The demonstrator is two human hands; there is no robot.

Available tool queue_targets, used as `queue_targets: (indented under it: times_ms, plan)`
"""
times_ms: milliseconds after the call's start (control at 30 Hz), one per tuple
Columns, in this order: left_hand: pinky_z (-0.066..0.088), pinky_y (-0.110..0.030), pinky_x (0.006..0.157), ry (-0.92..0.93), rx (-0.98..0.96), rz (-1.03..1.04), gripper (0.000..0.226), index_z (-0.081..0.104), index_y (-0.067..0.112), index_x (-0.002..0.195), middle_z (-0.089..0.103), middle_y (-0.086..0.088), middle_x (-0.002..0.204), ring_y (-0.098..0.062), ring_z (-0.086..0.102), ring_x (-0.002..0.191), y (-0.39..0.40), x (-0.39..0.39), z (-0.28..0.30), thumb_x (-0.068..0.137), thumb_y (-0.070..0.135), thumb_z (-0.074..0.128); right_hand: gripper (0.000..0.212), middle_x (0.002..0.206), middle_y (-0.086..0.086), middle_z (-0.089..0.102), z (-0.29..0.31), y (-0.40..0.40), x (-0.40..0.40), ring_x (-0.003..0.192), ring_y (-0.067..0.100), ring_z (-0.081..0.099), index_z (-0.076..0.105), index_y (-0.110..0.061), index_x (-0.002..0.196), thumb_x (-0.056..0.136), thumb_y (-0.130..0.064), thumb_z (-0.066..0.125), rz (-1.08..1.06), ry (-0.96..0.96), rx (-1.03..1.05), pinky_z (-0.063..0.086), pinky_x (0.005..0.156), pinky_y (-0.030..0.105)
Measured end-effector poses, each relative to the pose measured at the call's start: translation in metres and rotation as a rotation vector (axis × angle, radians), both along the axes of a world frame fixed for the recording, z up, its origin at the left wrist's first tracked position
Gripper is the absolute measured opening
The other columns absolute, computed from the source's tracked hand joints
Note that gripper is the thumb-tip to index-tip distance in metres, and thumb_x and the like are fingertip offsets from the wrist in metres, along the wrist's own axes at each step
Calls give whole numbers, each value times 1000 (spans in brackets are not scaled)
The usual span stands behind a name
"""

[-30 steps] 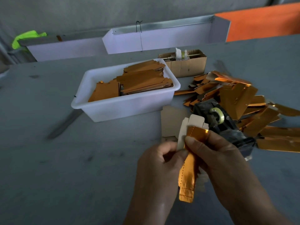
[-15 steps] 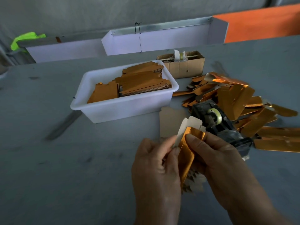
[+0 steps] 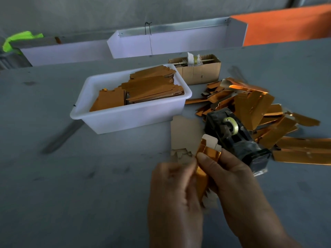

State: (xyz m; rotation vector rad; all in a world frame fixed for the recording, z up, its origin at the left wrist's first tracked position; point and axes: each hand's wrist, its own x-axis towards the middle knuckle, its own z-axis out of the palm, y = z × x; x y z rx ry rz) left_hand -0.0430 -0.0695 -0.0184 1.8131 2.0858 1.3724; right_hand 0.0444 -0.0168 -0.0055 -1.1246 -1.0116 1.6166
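A small gold foil carton [image 3: 207, 154] with a pale inner flap stands upright between both my hands above the grey table [image 3: 71, 185]. My left hand [image 3: 173, 190] holds its left side with curled fingers. My right hand [image 3: 231, 178] pinches its upper front, thumb across the gold face. Its lower end is hidden between my palms. Just behind it sits a black tape dispenser [image 3: 234, 136] with a yellowish tape roll.
A white plastic tub [image 3: 129, 115] of stacked flat gold cartons sits at centre left. A loose heap of gold cartons [image 3: 268, 119] spreads to the right. A small cardboard box [image 3: 198, 70] stands behind. A pale flat blank [image 3: 184, 133] lies by the dispenser.
The carton has been folded up from a long hanging strip into a compact upright shape. Both hands have closed in around it and moved slightly lower.
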Motion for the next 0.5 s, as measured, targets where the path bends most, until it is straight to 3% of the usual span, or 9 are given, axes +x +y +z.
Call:
queue_targets:
  times_ms: [67,167,333,433,500]
  plan:
    - [53,-16,72,-337,-38,39,34,71,37,93,63,10,88,2,61,84,1,-4,2,76,7,75,11,73,8,68,2,-2,0,68,18,62,70,-12,77,77,-22,65,14,18,12,53,64,28]
    - [60,-43,74,-755,-253,15,20,69,29,81,72,4,78,-11,70,77,5,-16,9,77,12,76,22,71,5,66,4,-4,0,65,14,63,70,-15,79,67,-31,63,-3,54,40,54,58,21]
    - [60,-41,72,-772,-390,-154,17,73,32,77,74,0,73,-19,73,73,7,-19,23,82,16,71,23,69,5,60,7,-6,8,62,11,58,69,-10,79,69,-30,62,-17,70,19,53,55,18]
    - [54,-27,57,-767,-373,-194,15,73,33,76,73,2,67,-12,69,61,8,-13,26,84,23,69,26,71,9,64,17,-5,14,66,13,63,70,-13,80,69,-35,61,25,-16,73,54,59,20]
    - [46,-22,46,-802,-337,-187,16,73,25,72,66,2,54,-8,58,44,9,-9,28,86,18,68,33,74,2,70,28,-3,21,70,7,67,71,-19,79,67,-47,59,53,-198,190,51,61,18]
